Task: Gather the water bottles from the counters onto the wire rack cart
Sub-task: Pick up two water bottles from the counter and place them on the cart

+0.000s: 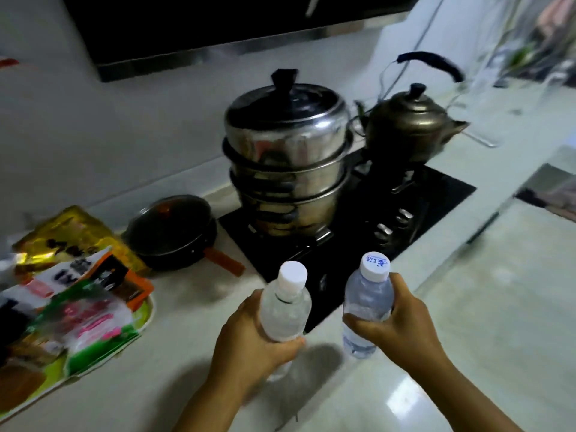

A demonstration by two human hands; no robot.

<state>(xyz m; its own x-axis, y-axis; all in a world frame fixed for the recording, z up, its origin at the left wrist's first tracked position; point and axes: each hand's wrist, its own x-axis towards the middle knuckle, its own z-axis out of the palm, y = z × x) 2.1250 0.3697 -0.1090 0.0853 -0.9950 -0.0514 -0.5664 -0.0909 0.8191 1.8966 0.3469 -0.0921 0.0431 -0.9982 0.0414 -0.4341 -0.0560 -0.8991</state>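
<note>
Two clear water bottles are held upright above the near edge of the table (174,363), one in each hand: the left hand (249,341) grips the plain-capped bottle (285,310), and the right hand (402,325) grips the bottle with blue writing on its cap (367,299), too blurred to read. Beyond them the black stove (436,194) carries one stacked steel steamer pot (286,157) and one dark kettle (411,129). On the left stand one small black pan (171,229) and a tray (146,313) heaped with snack packets (90,319).

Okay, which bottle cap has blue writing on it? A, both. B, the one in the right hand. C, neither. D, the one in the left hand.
B: the right hand holds the bottle whose cap carries blue writing, while the left hand's bottle cap is plain white.
</note>
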